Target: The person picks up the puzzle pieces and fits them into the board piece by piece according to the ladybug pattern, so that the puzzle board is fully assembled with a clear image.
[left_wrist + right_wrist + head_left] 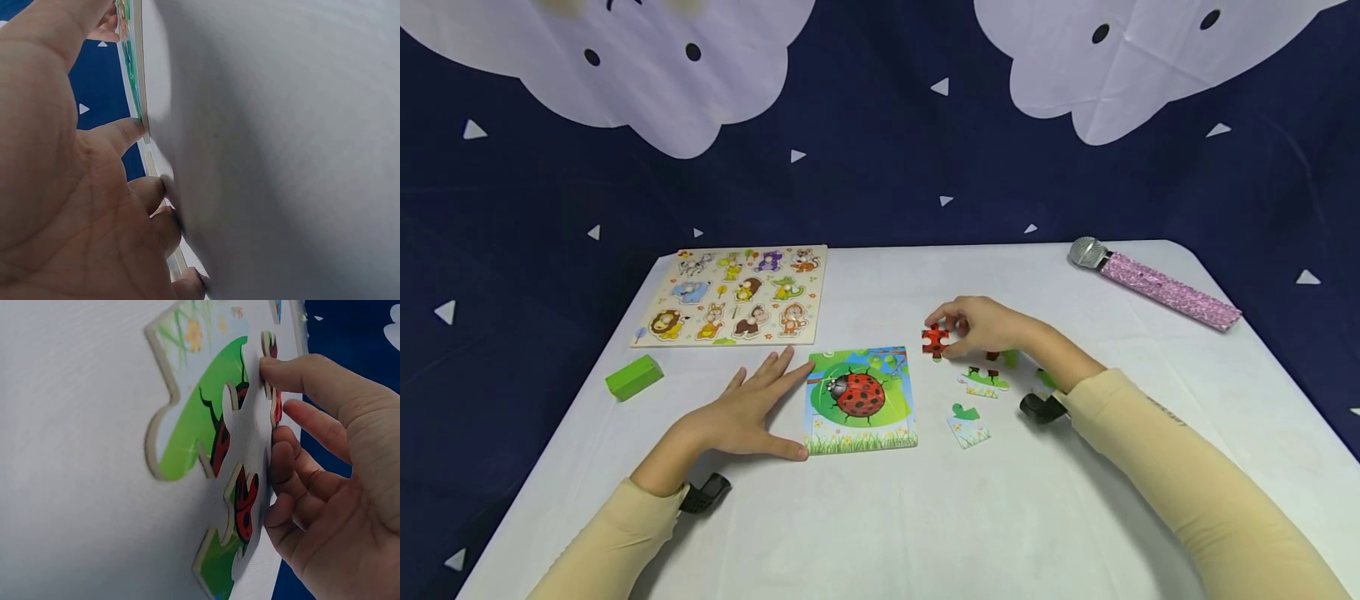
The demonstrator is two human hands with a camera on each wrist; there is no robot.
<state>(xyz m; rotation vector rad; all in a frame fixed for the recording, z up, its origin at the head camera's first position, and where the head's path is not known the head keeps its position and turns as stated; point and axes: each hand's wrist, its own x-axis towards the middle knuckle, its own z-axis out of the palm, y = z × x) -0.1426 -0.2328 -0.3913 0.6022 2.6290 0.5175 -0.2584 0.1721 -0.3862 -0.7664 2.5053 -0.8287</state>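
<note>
A person's left hand (737, 421), fingers spread and grasping nothing, touches the left side of a square ladybird board (861, 400) on a white table (887, 533). Right of the board lies a flowered loose piece (970, 429). Beyond it, the right hand (988, 325) narrows its grip to a pinch on a red puzzle piece (934, 340), near the board's upper right corner; whether it is lifted cannot be told. Pale-edged and thin, the piece looks stiff and light, best held by its sides; its narrow knobs might chip. Farthest back rests a pink microphone (1172, 290).
</note>
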